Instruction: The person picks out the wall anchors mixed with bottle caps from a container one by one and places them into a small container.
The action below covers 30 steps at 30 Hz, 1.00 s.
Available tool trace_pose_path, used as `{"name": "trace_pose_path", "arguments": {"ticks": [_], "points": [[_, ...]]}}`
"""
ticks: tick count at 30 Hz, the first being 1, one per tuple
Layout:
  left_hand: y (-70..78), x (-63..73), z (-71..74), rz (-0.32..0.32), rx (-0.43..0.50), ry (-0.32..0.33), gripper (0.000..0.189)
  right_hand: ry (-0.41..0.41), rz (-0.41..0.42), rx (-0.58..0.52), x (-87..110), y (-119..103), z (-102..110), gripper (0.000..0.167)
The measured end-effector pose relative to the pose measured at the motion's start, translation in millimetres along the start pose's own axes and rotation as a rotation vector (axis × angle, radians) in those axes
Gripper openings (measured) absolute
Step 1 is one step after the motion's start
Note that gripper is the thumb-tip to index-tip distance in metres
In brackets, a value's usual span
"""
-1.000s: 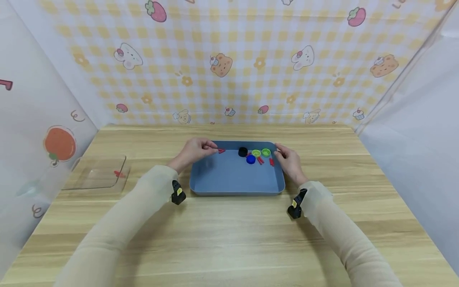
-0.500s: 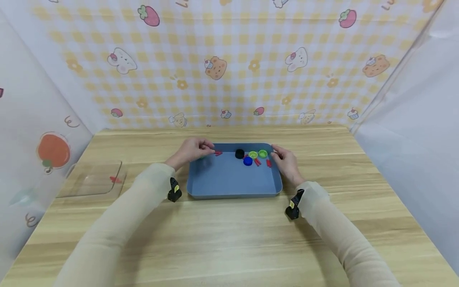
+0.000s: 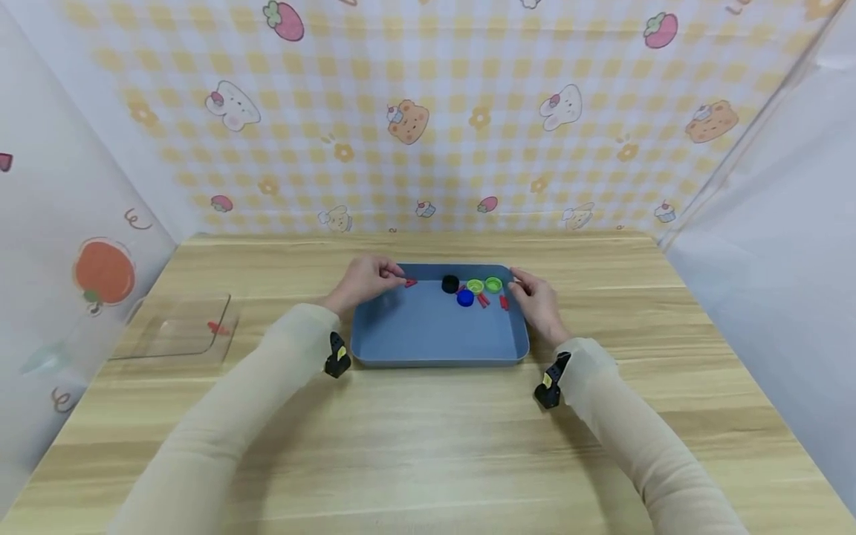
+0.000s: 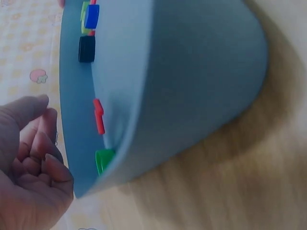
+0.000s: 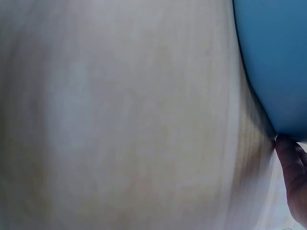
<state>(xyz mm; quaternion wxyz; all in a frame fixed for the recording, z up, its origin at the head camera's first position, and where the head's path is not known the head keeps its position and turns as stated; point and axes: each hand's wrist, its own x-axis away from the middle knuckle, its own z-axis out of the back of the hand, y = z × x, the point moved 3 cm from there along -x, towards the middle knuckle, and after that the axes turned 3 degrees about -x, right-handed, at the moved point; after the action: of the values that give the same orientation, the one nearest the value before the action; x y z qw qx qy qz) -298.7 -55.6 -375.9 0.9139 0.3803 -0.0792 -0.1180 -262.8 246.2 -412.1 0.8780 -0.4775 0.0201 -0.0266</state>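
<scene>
A blue-grey rectangular tray (image 3: 438, 334) lies on the table. My left hand (image 3: 366, 282) is at its back left corner; in the left wrist view its fingers (image 4: 60, 172) are loosely bent right at the wall, with nothing between thumb and forefinger. At the back right corner, the fingers of my right hand (image 3: 538, 301) touch the tray's outside. Along the back inside lie a black bottle cap (image 3: 451, 283), a blue cap (image 3: 465, 298), a yellow-green cap (image 3: 475, 287), a light green cap (image 3: 493, 284) and small red pieces (image 4: 99, 116). A green cap (image 4: 103, 160) sits in the left corner.
At the left of the wooden table (image 3: 428, 438) stands a clear box (image 3: 180, 331) with a red piece (image 3: 217, 328) in it. A checked cloth (image 3: 435, 171) hangs behind the table, with pale sheets on both sides.
The head view has shifted slightly back and forth. Both hands stay at the tray's back corners, and the tray and its caps keep their places.
</scene>
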Motion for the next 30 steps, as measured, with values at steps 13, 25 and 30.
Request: {"name": "trace_pose_path", "arguments": {"ticks": [13,25,30], "points": [[13.8,4.2,-14.3,0.222,0.003,0.09,0.021,0.0,0.0,-0.011,-6.3,-3,4,0.042],[15.1,13.5,-36.0,0.37,0.075,0.217,0.033,-0.006,-0.007,-0.019,-4.7,-2,-3,0.042],[12.8,12.8,-46.4,0.402,0.054,0.265,0.034,-0.004,-0.006,-0.009,-4.2,-1,-4,0.042]]}}
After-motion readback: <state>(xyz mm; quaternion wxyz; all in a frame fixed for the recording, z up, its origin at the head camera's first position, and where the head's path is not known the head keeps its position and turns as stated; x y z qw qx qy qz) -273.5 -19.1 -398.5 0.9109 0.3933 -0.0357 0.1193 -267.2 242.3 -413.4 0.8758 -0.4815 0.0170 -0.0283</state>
